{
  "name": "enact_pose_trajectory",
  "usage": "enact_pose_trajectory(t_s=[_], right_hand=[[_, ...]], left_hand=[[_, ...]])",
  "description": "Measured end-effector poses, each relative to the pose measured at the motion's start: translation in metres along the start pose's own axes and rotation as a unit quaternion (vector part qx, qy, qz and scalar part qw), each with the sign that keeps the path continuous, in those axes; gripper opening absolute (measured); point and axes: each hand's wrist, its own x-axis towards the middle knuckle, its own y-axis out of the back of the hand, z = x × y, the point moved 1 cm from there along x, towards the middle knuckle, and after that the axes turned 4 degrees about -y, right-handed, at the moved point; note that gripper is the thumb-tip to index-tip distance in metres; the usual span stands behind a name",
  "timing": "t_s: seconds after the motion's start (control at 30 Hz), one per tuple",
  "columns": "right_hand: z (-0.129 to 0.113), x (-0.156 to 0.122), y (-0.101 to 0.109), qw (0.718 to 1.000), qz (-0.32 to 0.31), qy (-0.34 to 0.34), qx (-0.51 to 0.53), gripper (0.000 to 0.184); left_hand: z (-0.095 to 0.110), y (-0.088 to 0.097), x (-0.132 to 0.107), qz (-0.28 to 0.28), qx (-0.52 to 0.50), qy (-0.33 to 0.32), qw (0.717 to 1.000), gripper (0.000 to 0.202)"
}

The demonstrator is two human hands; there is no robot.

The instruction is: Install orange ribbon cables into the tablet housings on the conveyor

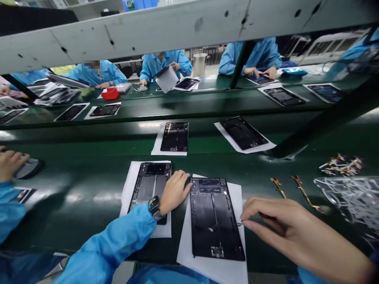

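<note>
In front of me a tablet housing [219,213] with its inside showing lies on a white sheet [189,252]. My left hand [176,191], a watch on its wrist, rests with fingers stretched out by the upper left edge of this housing. Its forearm crosses a second open tablet housing [146,187] on another white sheet, partly covering it. My right hand [278,225] is at the right edge of the nearer housing, thumb and forefinger pinched on something thin and small whose kind I cannot make out. A small light piece [211,228] lies on the housing.
Right of my right hand lie flex cables [304,193], a pile of flex cables [342,165] and clear plastic strips [349,197]. Two more housings [174,137] [244,133] lie farther back. A slanting post [296,136] and an overhead beam [177,29] frame the bench. Co-workers in blue sit opposite; another's hand [12,161] is at left.
</note>
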Motion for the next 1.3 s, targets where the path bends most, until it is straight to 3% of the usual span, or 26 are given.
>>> enact_pose_trajectory(t_s=[0.1, 0.33, 0.53, 0.67, 0.73, 0.8, 0.87, 0.9, 0.93, 0.97, 1.03, 1.13, 1.2, 1.3], right_hand=[[-0.014, 0.004, -0.003, 0.997, -0.073, 0.012, -0.008, 0.021], [-0.009, 0.0, 0.002, 0.999, -0.004, -0.034, 0.005, 0.021], [-0.003, -0.002, -0.003, 0.999, -0.026, -0.045, 0.004, 0.022], [-0.011, 0.008, -0.01, 0.997, -0.069, -0.038, -0.026, 0.02], [-0.014, 0.02, -0.014, 0.996, -0.076, -0.035, -0.027, 0.018], [-0.013, 0.037, -0.018, 0.996, -0.076, -0.037, -0.01, 0.016], [-0.008, 0.057, -0.024, 0.997, -0.071, -0.037, 0.014, 0.014], [-0.003, 0.067, -0.028, 0.997, -0.069, -0.037, 0.022, 0.014], [0.003, 0.077, -0.033, 0.997, -0.068, -0.038, 0.027, 0.013], [0.01, 0.087, -0.039, 0.997, -0.067, -0.039, 0.027, 0.012], [0.024, 0.105, -0.054, 0.996, -0.071, -0.048, 0.021, 0.011], [0.043, 0.129, -0.077, 0.994, -0.084, -0.07, 0.013, 0.012], [0.052, 0.141, -0.091, 0.992, -0.094, -0.078, 0.011, 0.012], [0.062, 0.153, -0.105, 0.991, -0.104, -0.084, 0.006, 0.012]], left_hand=[[-0.004, -0.011, 0.025, -0.024, 0.002, -0.045, 0.999, 0.013], [-0.006, -0.029, 0.046, -0.051, -0.035, -0.073, 0.995, 0.006], [-0.004, -0.035, 0.055, -0.07, -0.06, -0.084, 0.992, 0.01], [0.009, -0.031, 0.058, -0.082, -0.079, -0.103, 0.988, 0.017], [0.018, -0.018, 0.052, -0.075, -0.151, -0.092, 0.981, 0.02], [0.027, -0.003, 0.036, -0.089, -0.312, -0.058, 0.944, 0.029], [0.036, 0.01, 0.014, -0.13, -0.466, -0.014, 0.875, 0.033], [0.04, 0.013, 0.002, -0.148, -0.5, 0.006, 0.853, 0.04], [0.044, 0.015, -0.01, -0.156, -0.503, 0.025, 0.85, 0.049], [0.046, 0.015, -0.022, -0.152, -0.475, 0.043, 0.866, 0.058], [0.049, 0.01, -0.039, -0.124, -0.355, 0.062, 0.924, 0.06], [0.049, -0.001, -0.05, -0.079, -0.133, 0.02, 0.988, 0.036], [0.048, -0.007, -0.051, -0.063, -0.027, -0.041, 0.997, 0.017], [0.044, -0.011, -0.049, -0.034, 0.073, -0.103, 0.991, 0.012]])
